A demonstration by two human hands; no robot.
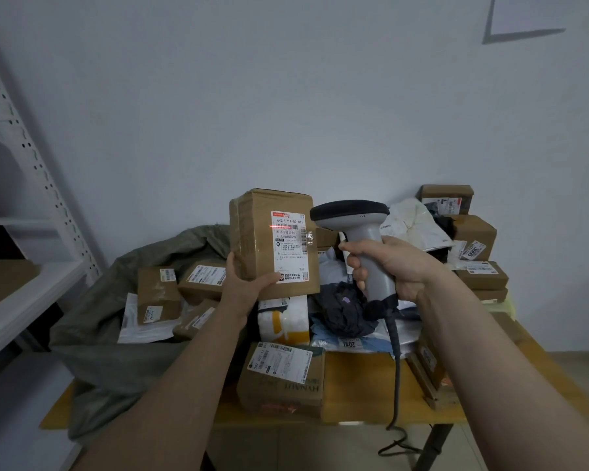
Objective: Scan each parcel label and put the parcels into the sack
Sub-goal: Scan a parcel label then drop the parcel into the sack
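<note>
"So, how far along is this?"

"Mid-scan, I'd say. Take the table (357, 379) first. The sack (116, 334) sprawls over its left end with its mouth open, and several boxes seem to lie in it. A heap of parcels (281, 379) covers the table's middle and right end."

"And the one in hand?"

"A brown parcel (272, 239) is held upright above the middle of the table. The left hand (249, 283) grips it by the lower left corner, fingers curled round the edge. Over the table's right half, the right hand (391, 266) is wrapped tight round the handle of the scanner (361, 232)."

"Is it reading?"

"Looks so. The red line (281, 227) falls across the barcode at the top of the label (289, 246)."

"Next?"

"My guess is the parcel goes across to the table's left end and down into the sack's mouth. The left hand could manage that alone, and only needs to let go once the box is inside."
</note>
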